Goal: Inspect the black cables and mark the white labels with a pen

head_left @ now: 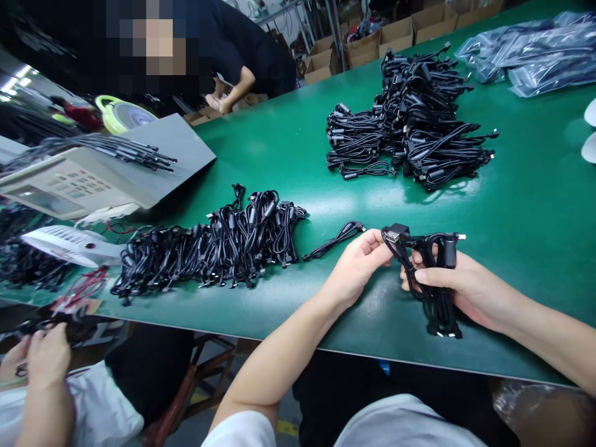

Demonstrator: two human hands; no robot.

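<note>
My right hand (459, 292) grips a bundle of black USB cables (433, 279), with the loops hanging down and several plug ends showing at the bottom. My left hand (356, 267) reaches in from the left, its fingertips pinching the cable near a silver-tipped USB plug (392, 235) at the top of the bundle. A single coiled black cable (335, 242) lies on the green mat just beyond my left hand. A long heap of black cables (209, 245) lies farther left, and a larger heap (410, 121) sits toward the back.
The green-topped workbench (279, 136) runs across the view, with clear plastic bags of cables (531, 53) at the far right. Cardboard boxes (395, 37) stand behind it. A co-worker's arm (233, 90) is across the bench, and another person's hand (44, 357) works at lower left.
</note>
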